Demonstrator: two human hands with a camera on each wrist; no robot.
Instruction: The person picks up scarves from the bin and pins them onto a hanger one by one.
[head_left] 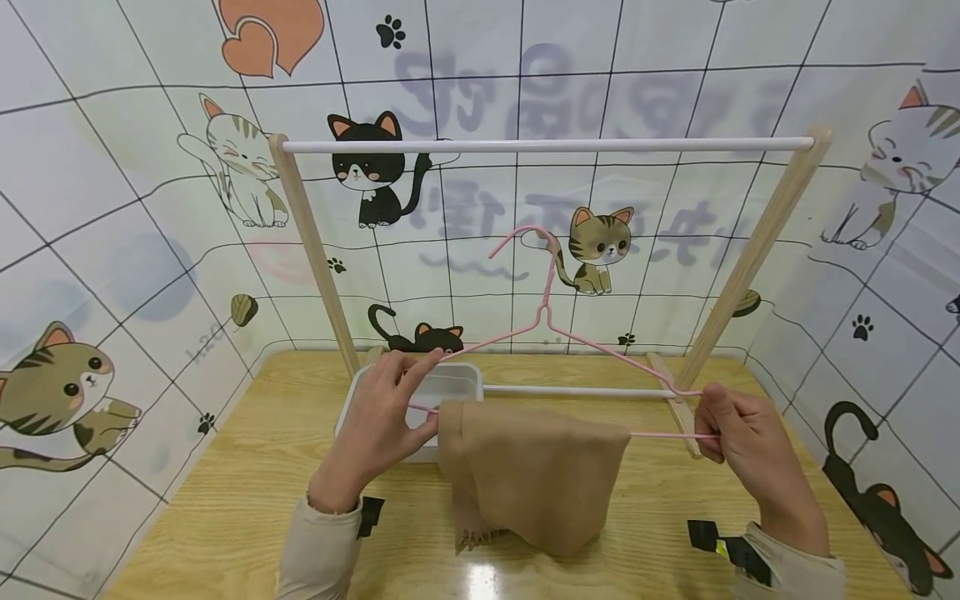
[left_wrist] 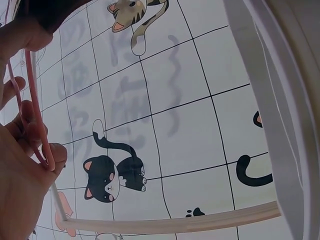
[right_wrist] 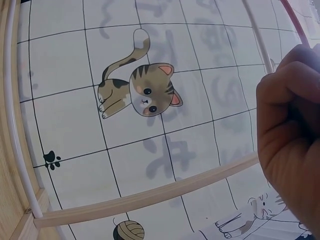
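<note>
A pink wire hanger [head_left: 546, 313] is held up over the table, its hook pointing upward and curving to the left. Over its lower bar drapes a tan scarf [head_left: 540, 475] with a fringed edge hanging down on the left. My left hand [head_left: 382, 412] holds the hanger's left end; in the left wrist view the looped end of the hanger [left_wrist: 38, 115] lies against the palm with fingertips behind it. My right hand [head_left: 753, 450] grips the right end, thumb and fingers curled round it. In the right wrist view, the right hand's [right_wrist: 290, 115] fingertips are hidden.
Behind the hanger stands a wooden rack with a white top rail [head_left: 547, 145] and a white lower rail [head_left: 577, 391]. A white plastic bin [head_left: 468, 372] sits behind my left hand on the wood-grain table [head_left: 247, 467]. A cat-print curtain [head_left: 480, 108] surrounds the table.
</note>
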